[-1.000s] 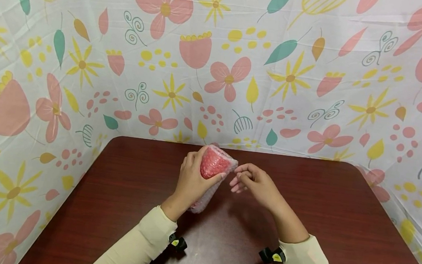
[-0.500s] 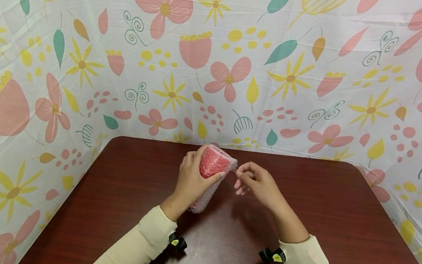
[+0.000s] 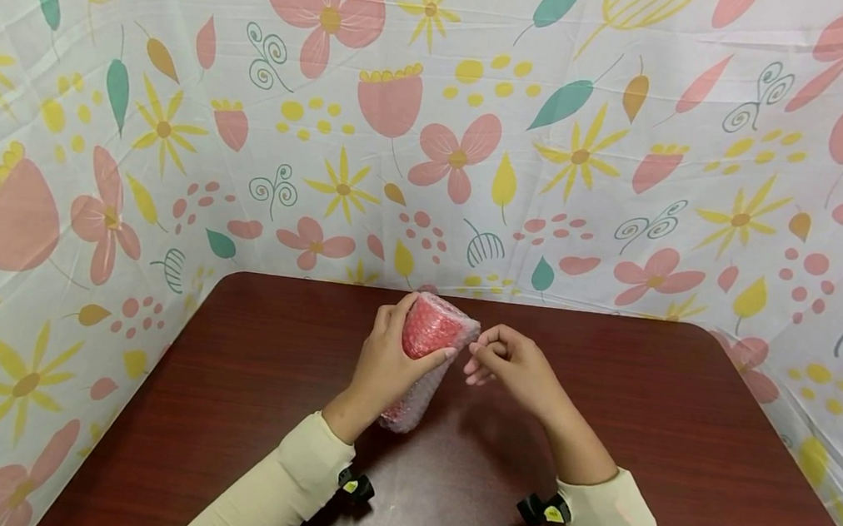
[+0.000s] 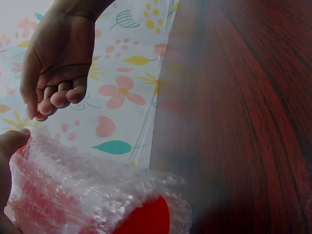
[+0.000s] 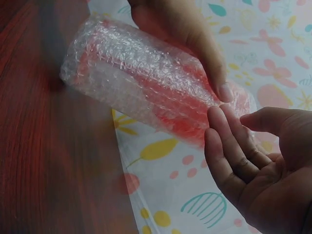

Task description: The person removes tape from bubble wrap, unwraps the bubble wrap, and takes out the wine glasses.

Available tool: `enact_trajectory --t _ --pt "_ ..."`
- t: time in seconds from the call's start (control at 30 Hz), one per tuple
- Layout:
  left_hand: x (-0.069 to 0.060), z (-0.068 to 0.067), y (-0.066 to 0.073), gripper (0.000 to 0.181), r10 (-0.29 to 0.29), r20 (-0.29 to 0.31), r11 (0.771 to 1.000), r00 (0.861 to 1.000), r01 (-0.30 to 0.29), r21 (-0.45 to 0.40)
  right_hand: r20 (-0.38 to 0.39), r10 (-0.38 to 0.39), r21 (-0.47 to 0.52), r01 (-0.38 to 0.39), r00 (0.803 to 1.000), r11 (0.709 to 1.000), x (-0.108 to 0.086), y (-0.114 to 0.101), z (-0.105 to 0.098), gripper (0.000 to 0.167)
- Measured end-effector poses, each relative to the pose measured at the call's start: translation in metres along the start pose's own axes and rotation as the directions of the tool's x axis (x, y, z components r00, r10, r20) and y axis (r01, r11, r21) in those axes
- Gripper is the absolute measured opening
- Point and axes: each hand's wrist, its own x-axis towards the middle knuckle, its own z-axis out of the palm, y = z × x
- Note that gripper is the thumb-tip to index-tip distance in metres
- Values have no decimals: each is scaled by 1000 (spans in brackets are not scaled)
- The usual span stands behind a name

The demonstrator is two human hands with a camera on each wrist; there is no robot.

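A long, rounded red-and-whitish thing in clear bubble wrap [image 3: 431, 331] is held tilted over the table; the wrap blurs what kind it is. My left hand [image 3: 389, 359] grips it from the left side, thumb across the near face. At its upper right end, my right hand [image 3: 521, 370] has thumb and forefinger together at the edge of the wrap, seemingly pinching it. The other right fingers are loosely bent, as the right wrist view shows. A bare red patch [image 4: 146, 219] shows at the wrap's open-looking end in the left wrist view.
The dark red-brown wooden table [image 3: 271, 342] lies beneath both hands. A white cloth with flower prints [image 3: 474, 176] hangs behind it and along both sides. Black wrist straps [image 3: 543, 509] sit at both cuffs.
The right hand drew slightly right half a second ago, with the wrap's corner following, and is now back a little left. The left hand and the wrapped thing have shifted slightly right and down.
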Motion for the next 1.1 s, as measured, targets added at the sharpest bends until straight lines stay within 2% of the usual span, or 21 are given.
enact_trajectory --t 0.23,0.4,0.53,0.63,0.77,0.97,1.1 --pt "0 1 0 94 -36 67 998 997 39 -55 12 -35 30 35 999 999 -1 0 0 20" --pt "2 -1 -1 90 -49 155 988 987 70 -135 2 -39 49 39 999 998 -1 1 -1 21" --pt "4 -3 -1 87 -59 190 980 980 93 -175 -7 -40 62 41 999 997 -1 2 -3 22" --pt "5 -4 -1 88 -67 190 975 980 105 -196 1 -66 71 65 998 995 -2 3 -4 23" --pt "6 -4 -1 90 -66 155 976 986 96 -197 2 -88 59 88 996 994 -2 5 -5 25" --pt "7 -4 -1 91 -68 129 976 989 92 -195 -30 -47 24 47 998 999 -2 4 -6 22" --pt "6 -5 -1 90 -86 135 968 987 115 -224 -51 5 59 -2 999 998 -2 1 -5 25"
